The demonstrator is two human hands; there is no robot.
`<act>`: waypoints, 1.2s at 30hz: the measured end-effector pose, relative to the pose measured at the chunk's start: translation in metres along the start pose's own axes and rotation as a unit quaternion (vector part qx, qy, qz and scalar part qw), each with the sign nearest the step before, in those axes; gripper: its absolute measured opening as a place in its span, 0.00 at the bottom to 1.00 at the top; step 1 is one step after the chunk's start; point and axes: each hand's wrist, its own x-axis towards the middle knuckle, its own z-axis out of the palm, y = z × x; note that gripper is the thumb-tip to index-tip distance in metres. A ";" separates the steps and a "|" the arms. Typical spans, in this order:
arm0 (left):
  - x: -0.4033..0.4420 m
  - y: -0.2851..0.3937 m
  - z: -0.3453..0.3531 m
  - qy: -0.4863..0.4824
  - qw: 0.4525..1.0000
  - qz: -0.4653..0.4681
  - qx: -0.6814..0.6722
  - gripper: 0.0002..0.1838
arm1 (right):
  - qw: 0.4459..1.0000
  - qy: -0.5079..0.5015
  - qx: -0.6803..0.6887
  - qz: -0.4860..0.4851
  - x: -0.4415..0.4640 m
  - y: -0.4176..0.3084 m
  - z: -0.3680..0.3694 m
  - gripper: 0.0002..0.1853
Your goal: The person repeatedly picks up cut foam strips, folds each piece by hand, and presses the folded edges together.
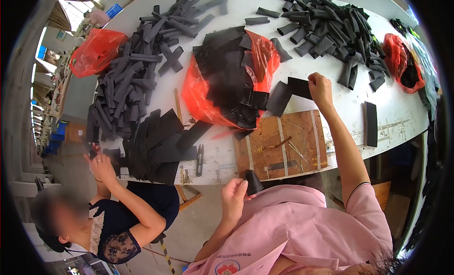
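Observation:
Near the table's front edge, my left hand (pixel 234 197) is closed on a rolled black fabric tube (pixel 254 182), held close to my pink shirt. My right hand (pixel 320 89) reaches out over the table, its fingers pinching one end of a flat black fabric piece (pixel 299 87). Beside that piece lies another dark fabric piece (pixel 279 99). Just left of them, an open red plastic bag (pixel 201 101) is heaped with black fabric pieces (pixel 224 69). Between my hands lies a worn wooden board (pixel 257 149) with thin sticks (pixel 298 152) on it.
Dark tubes are piled at the far left (pixel 125 88) and far right (pixel 331 26). Thread snips (pixel 200 160) lie near flat black pieces (pixel 158 142). A black rectangular case (pixel 371 124) lies at right. A co-worker (pixel 127 218) sits at left, hands on a dark piece.

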 end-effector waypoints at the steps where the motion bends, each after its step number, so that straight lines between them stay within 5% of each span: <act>1: 0.000 -0.002 -0.002 -0.007 1.000 -0.009 -0.016 0.07 | 1.000 -0.008 -0.007 -0.016 0.004 -0.002 0.011 0.05; 13: 0.003 -0.004 -0.019 -0.047 0.998 -0.029 0.004 0.08 | 0.995 -0.063 0.082 0.004 0.000 -0.053 0.095 0.06; 17: 0.004 -0.001 -0.013 -0.058 0.998 -0.034 0.006 0.05 | 0.985 -0.144 0.070 -0.066 -0.007 -0.068 0.096 0.07; 21: 0.002 -0.002 -0.010 -0.064 0.998 -0.024 -0.010 0.05 | 0.996 -0.070 -0.007 -0.059 -0.013 -0.064 0.080 0.10; 24: 0.002 0.005 -0.003 -0.081 0.996 -0.031 -0.008 0.05 | 0.996 -0.006 0.060 -0.060 -0.019 -0.044 0.064 0.08; 28: 0.003 0.012 0.012 -0.110 0.992 -0.022 -0.062 0.04 | 0.963 0.015 0.260 0.064 -0.048 -0.032 0.007 0.08; 32: 0.012 0.021 0.032 -0.141 0.982 -0.056 -0.114 0.03 | 0.941 -0.150 0.295 0.071 -0.134 -0.074 -0.086 0.06; 34: 0.017 0.027 0.036 -0.185 0.973 -0.082 -0.112 0.04 | 0.915 -0.250 0.296 -0.114 -0.157 -0.083 -0.101 0.06; 36: 0.018 0.030 0.040 -0.241 0.961 -0.090 -0.105 0.05 | 0.866 -0.306 0.365 -0.149 -0.163 -0.088 -0.106 0.10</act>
